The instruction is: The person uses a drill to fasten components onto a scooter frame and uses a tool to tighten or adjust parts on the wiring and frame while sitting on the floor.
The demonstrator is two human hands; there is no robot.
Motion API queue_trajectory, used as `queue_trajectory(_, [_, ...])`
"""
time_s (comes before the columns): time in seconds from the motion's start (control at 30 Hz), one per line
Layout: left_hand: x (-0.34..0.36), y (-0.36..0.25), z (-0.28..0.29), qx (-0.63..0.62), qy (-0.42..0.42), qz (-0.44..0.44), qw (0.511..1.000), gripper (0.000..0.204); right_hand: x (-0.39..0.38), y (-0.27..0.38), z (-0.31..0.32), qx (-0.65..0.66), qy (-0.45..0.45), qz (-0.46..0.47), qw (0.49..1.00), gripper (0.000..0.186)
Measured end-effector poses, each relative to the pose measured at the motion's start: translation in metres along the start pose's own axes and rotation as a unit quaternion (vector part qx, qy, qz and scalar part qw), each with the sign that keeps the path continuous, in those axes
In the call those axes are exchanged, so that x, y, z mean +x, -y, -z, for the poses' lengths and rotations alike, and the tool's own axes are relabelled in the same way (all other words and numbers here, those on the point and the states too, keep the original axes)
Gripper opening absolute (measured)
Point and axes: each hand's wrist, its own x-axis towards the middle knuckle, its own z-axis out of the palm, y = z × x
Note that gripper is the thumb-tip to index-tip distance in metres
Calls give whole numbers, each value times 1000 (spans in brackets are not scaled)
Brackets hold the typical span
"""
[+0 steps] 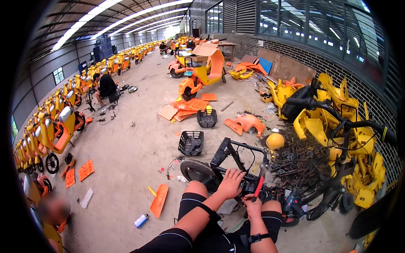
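Between my knees stands a stripped black scooter frame [223, 157] with a black wheel [197, 172] on its left side. My left hand [230, 184] lies on the frame's near part, fingers stretched out over it. Close by on the right, my right hand [253, 207] is closed around a tool with a red handle [259, 187], which points up and away from me. The tool's working end cannot be made out. Under my hands, the frame's small parts are partly hidden. A dark power drill [290, 201] lies right of my right knee.
Black metal parts [297, 162] are heaped at right, below yellow scooter panels [314, 126] and handlebars [337, 114]. Black baskets [191, 142], an orange panel [159, 200] and a spray can [141, 221] lie on the floor. Scooters [59, 126] line the left; a person [106, 86] sits there.
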Motion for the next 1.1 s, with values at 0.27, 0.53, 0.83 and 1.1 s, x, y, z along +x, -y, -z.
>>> queue_trajectory(0.27, [1,5,-3,-2,-11,-11,1000,77,16,-13,-3,-37,-24,-32,999,26])
queue_trajectory(0.53, [0,7,2,-10,-9,-9,1000,76,26,-22,-12,-77,-12,-33,996,24])
queue_trajectory(0.83, [2,19,-4,-46,43,-12,998,90,12,-25,-4,-113,-18,-33,993,24])
queue_trajectory(1.1, [13,26,16,-94,148,3,985,109,12,-22,-13,-137,-22,-27,990,21])
